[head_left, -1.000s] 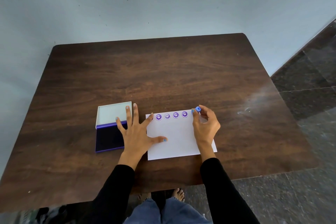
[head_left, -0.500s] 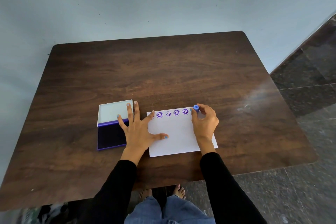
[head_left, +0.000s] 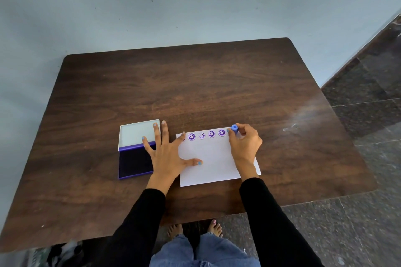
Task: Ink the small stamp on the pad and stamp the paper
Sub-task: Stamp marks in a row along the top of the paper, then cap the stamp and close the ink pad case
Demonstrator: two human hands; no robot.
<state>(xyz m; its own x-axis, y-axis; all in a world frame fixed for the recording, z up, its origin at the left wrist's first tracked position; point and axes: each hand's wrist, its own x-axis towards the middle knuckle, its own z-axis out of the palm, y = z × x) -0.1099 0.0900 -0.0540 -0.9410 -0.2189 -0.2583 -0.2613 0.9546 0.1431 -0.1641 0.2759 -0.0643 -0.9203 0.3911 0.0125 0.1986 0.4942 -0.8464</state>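
A white paper (head_left: pixel 213 161) lies on the brown table, with several purple smiley prints in a row along its far edge. My right hand (head_left: pixel 245 144) pinches a small blue stamp (head_left: pixel 234 128) upright at the paper's far right corner, right of the last print. My left hand (head_left: pixel 166 150) lies flat with fingers spread, its thumb and forefinger on the paper's left side and its other fingers over the open ink pad (head_left: pixel 133 163). The pad's dark purple ink face is near me and its white lid (head_left: pixel 135 133) is folded back behind it.
The dark wooden table (head_left: pixel 195 84) stands against a pale blue wall. Dark tiled floor shows to the right and below. My legs in jeans and bare feet are under the table's near edge.
Both hands, the paper and the stamp hold the same places relative to each other. Only the head camera has shifted slightly.
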